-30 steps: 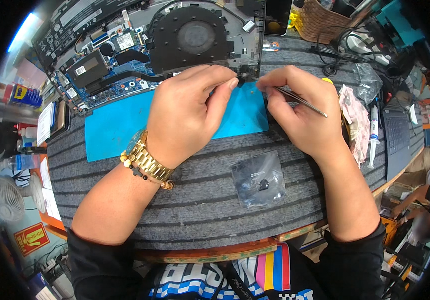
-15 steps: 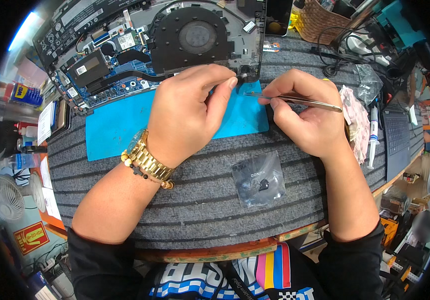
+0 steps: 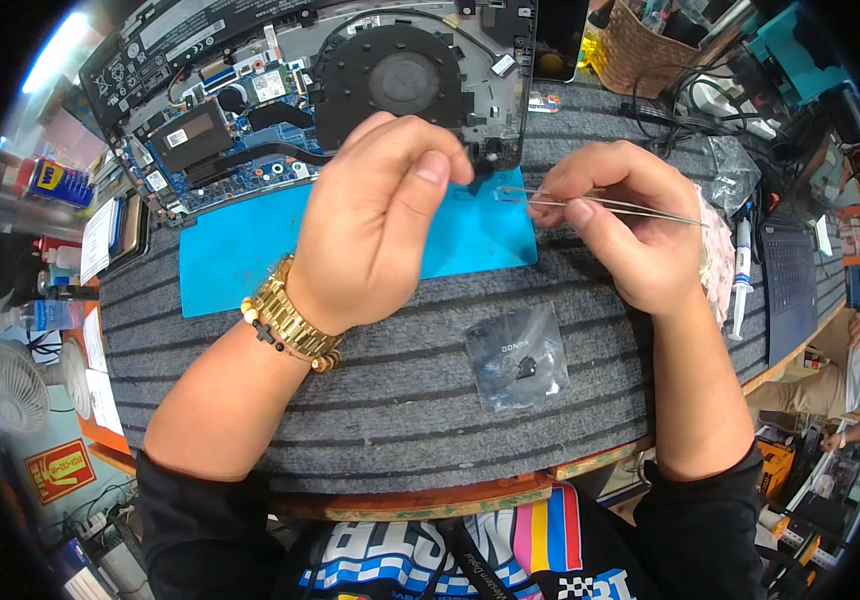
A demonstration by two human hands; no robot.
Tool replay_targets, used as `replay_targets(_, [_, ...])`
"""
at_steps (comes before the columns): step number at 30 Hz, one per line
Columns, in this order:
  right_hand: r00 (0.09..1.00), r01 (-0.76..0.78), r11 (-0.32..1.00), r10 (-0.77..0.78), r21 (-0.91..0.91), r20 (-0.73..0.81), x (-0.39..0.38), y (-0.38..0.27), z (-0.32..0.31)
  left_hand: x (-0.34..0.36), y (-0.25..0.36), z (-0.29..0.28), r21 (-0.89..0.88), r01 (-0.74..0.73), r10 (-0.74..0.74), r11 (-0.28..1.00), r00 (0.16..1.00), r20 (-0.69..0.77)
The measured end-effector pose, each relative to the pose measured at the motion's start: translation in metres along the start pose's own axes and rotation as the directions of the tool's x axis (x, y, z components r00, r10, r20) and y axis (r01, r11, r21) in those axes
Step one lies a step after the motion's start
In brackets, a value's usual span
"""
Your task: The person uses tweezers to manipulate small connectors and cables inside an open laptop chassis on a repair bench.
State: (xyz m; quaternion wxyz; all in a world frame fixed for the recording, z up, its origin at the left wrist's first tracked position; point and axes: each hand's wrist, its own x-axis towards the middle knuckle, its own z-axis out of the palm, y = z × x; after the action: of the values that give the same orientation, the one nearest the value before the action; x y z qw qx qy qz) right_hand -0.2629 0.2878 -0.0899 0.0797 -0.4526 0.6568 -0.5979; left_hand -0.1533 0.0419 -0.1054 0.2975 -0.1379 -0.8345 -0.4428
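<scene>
My right hand (image 3: 630,225) holds a pair of metal tweezers (image 3: 640,209) in a pinch. Their tips point left over the blue mat (image 3: 250,262) and stand slightly apart. Across from them, my left hand (image 3: 370,215) is closed with thumb and index finger curled together. A small dark bit shows by its fingertips, too small to name; whether the fingers hold it I cannot tell. Behind both hands lies an opened laptop (image 3: 295,85) with its round black fan (image 3: 390,85) and blue circuit board bared. My left hand covers part of its near edge.
A small clear plastic bag (image 3: 518,358) with a dark piece inside lies on the grey striped table cover (image 3: 430,420). To the right are a pink cloth (image 3: 718,250), a syringe (image 3: 741,275) and a dark laptop (image 3: 792,290). A wicker basket (image 3: 640,55) and cables sit behind.
My left fingers have curled further, with the thumb drawn back from the tip of the index finger. The tweezers have turned and their tips now stand visibly apart. A person appears at the far right.
</scene>
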Motion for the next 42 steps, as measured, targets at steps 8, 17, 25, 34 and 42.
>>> replay_targets(8, [0.999, -0.009, 0.977, -0.002, 0.215, 0.047, -0.004, -0.007, 0.001, -0.007, 0.024, 0.007, -0.102, 0.213, -0.196, 0.972, 0.969, 0.148])
replay_targets(17, [0.996, -0.058, 0.950, 0.034, 0.308, 0.081, -0.007, -0.021, 0.000, -0.005, 0.044, -0.002, -0.291, 0.611, -0.492, 0.736, 0.778, 0.391])
replay_targets(25, [1.000, 0.026, 0.920, -0.018, 0.391, -0.024, -0.006, -0.039, -0.018, -0.011, 0.036, 0.001, -0.416, 0.648, -0.502, 0.638, 0.760, 0.414])
replay_targets(34, [0.986, -0.166, 0.906, 0.156, 0.390, 0.058, -0.005, -0.028, -0.015, -0.011, 0.032, -0.004, -0.114, 0.318, -0.293, 0.941, 0.936, 0.196])
replay_targets(42, [0.975, -0.220, 0.917, 0.199, 0.333, 0.098, -0.007, -0.026, -0.006, -0.005, 0.036, 0.006, -0.148, 0.096, -0.073, 0.984, 0.986, 0.148])
